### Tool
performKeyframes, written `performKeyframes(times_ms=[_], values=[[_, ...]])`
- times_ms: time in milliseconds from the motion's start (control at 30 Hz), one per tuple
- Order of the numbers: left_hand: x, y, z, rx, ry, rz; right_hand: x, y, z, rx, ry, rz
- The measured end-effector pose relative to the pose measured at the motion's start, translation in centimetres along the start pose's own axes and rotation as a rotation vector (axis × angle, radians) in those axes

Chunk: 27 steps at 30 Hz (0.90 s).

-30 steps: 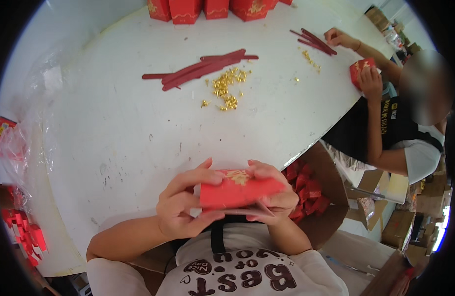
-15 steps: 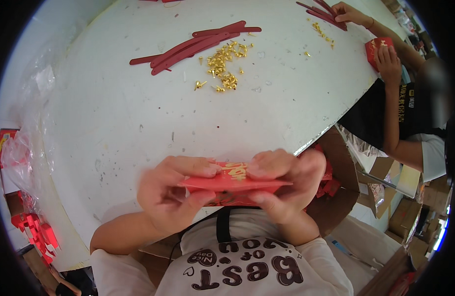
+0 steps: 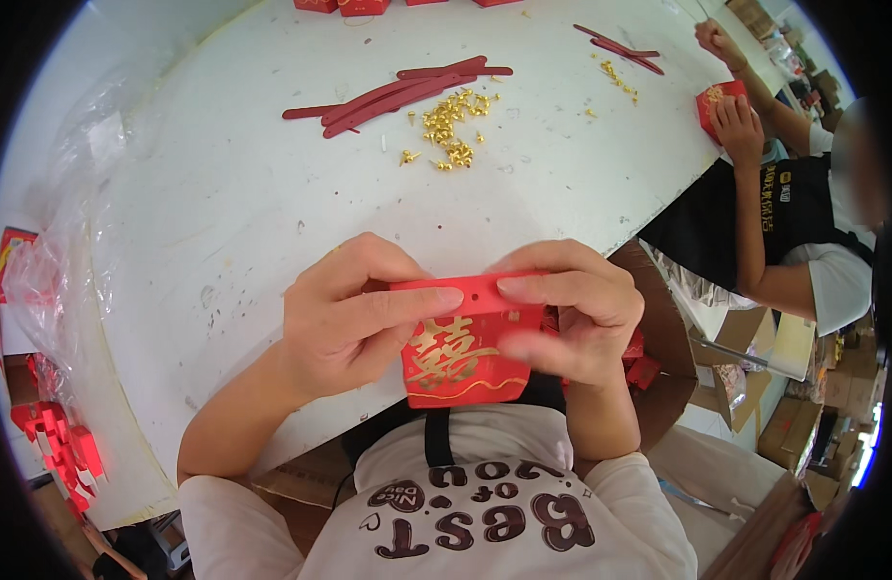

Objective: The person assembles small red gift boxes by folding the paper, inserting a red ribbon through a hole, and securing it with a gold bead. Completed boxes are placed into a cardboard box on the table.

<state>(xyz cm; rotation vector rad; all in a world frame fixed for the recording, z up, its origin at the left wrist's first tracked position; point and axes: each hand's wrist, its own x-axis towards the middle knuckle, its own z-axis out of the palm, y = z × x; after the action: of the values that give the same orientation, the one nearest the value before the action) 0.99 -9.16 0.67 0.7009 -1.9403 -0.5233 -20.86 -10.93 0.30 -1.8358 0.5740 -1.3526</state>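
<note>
Between my hands, close to my body and over the table's near edge, is a red paper gift box (image 3: 456, 360) with gold decoration. A small dark hole shows in the middle of its upper flap. My left hand (image 3: 354, 314) pinches the flap at its left end, thumb across the front. My right hand (image 3: 576, 304) grips the flap's right end; one of its digits is blurred in front of the box. Farther off on the table lie several dark red strap handles (image 3: 393, 95) with holes at their ends, beside a pile of gold paper fasteners (image 3: 449, 126).
At the right, a co-worker's hand (image 3: 738, 130) rests on another red box (image 3: 709, 101), near more straps (image 3: 625, 50) and fasteners (image 3: 617, 79). Red boxes (image 3: 362, 6) stand at the far edge. Clear plastic sheeting (image 3: 79, 213) hangs at left; a cardboard carton (image 3: 668, 348) is at right.
The box has turned from edge-on so its decorated face and holed flap show. My hands have moved up slightly. The co-worker's far hand has left the straps.
</note>
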Motion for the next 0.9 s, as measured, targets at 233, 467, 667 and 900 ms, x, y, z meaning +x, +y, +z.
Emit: performKeyframes(times_ms=[233, 467, 667, 900], values=[[-0.5, 2.3, 0.6, -0.379, 0.090, -0.372, -0.9, -0.8, 2.0, 0.106, 0.173, 0.100], [-0.4, 1.9, -0.4, -0.306, 0.237, -0.370, 3.2, 1.4, 1.8, 0.139, -0.143, 0.130], [-0.6, 0.6, -0.6, -0.218, 0.187, -0.350, 14.3, 8.5, -3.4, -0.605, -0.238, 0.097], [-0.6, 0.5, -0.9, -0.246, 0.164, -0.393, 17.8, 14.3, -1.4, -1.142, -0.674, -0.136]])
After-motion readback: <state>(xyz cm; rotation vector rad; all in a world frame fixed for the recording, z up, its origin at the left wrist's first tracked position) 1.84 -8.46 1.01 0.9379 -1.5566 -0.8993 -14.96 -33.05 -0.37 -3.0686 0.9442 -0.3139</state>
